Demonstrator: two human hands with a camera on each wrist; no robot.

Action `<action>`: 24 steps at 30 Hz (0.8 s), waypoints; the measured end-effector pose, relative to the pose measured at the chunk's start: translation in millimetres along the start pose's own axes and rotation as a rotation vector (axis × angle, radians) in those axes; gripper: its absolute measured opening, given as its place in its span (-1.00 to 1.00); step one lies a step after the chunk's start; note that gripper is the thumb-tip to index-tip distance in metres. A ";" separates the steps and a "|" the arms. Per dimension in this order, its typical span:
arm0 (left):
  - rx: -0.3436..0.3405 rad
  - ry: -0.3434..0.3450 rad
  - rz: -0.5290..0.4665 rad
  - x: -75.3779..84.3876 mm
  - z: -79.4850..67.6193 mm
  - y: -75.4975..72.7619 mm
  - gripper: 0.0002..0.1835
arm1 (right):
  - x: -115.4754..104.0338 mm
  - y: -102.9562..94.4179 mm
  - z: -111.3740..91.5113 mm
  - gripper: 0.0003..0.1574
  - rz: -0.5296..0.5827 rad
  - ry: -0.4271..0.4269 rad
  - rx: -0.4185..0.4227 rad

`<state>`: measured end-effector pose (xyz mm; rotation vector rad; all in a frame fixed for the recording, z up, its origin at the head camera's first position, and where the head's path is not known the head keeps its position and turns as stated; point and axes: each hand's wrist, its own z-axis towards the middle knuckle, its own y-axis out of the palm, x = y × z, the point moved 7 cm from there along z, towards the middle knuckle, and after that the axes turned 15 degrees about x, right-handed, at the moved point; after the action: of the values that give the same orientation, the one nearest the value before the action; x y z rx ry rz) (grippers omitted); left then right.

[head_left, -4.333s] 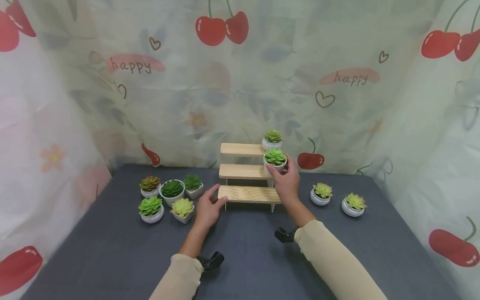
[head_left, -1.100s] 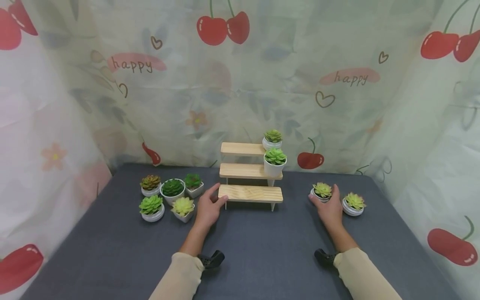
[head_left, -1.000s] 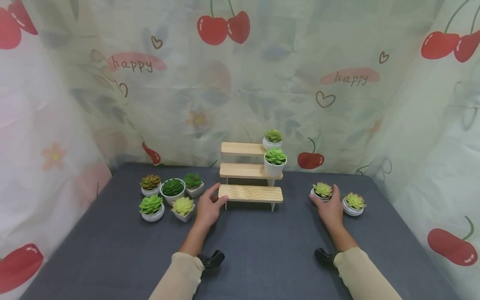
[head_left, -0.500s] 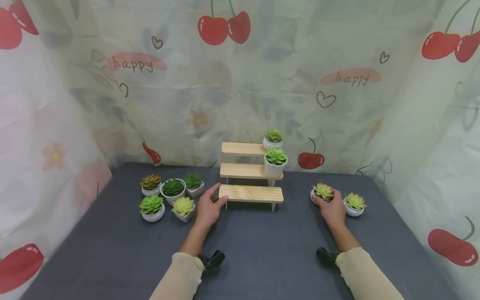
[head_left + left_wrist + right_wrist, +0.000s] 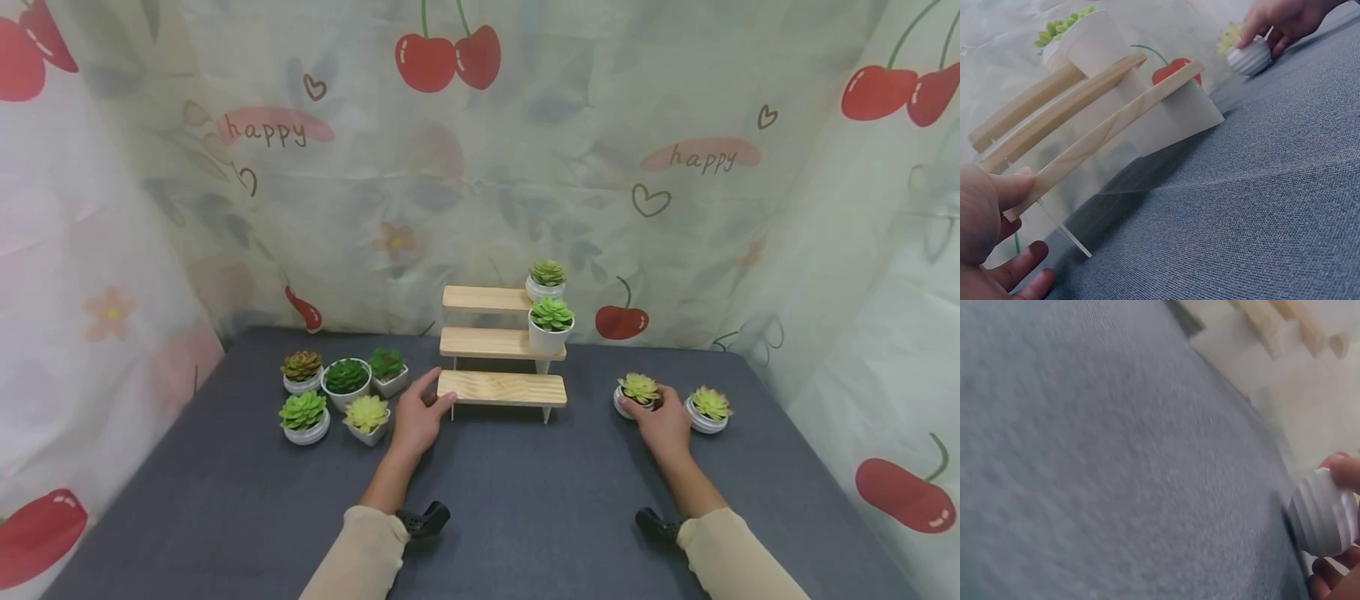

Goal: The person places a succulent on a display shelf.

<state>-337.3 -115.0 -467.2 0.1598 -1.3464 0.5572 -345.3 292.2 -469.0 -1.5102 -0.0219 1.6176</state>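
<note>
My left hand (image 5: 417, 418) pinches the left end of the lowest step of a three-step wooden display stand (image 5: 501, 387); in the left wrist view the thumb lies on the board's top. On the right, my right hand (image 5: 666, 427) grips a potted succulent (image 5: 638, 390) with pale green leaves. Its ribbed white pot (image 5: 1322, 515) sits between thumb and fingers in the right wrist view. A bright green succulent in a white pot (image 5: 551, 325) stands at the right end of the middle step. Behind it, another potted succulent (image 5: 546, 280) occupies the top step's right end.
Just right of my right hand stands another potted succulent (image 5: 708, 408). Several more, among them a dark green one (image 5: 347, 382) and a brownish one (image 5: 302, 371), cluster left of my left hand. A dark grey cloth (image 5: 510, 508) covers the table; a printed curtain (image 5: 480, 208) hangs behind.
Earlier, my right hand held the bright green succulent at the middle step; it let go there and moved right to the pale one. That pot has since shifted slightly left and nearer. The left hand stays put.
</note>
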 end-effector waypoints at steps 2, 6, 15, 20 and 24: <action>-0.002 0.001 -0.003 -0.3 0.1 0.3 -0.43 | -2.3 0.6 -4.1 -0.03 0.008 0.019 -0.025; -0.002 -0.004 -0.007 -0.8 0.0 0.9 -0.42 | -6.8 3.7 -11.7 -0.02 0.050 0.060 -0.076; -0.005 -0.012 0.002 -0.6 -0.6 2.0 -0.42 | -29.2 5.7 -32.2 0.00 0.154 0.067 -0.134; -0.009 -0.013 -0.001 -0.9 0.0 2.0 -0.42 | -46.8 9.2 -40.8 -0.06 0.210 0.018 -0.125; -0.004 -0.013 0.003 -0.7 0.4 0.9 -0.42 | -61.5 14.0 -45.6 -0.14 0.240 -0.052 -0.104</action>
<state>-338.1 -114.7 -468.0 0.1583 -1.3602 0.5564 -325.6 222.8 -439.9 -1.5979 0.0490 1.8712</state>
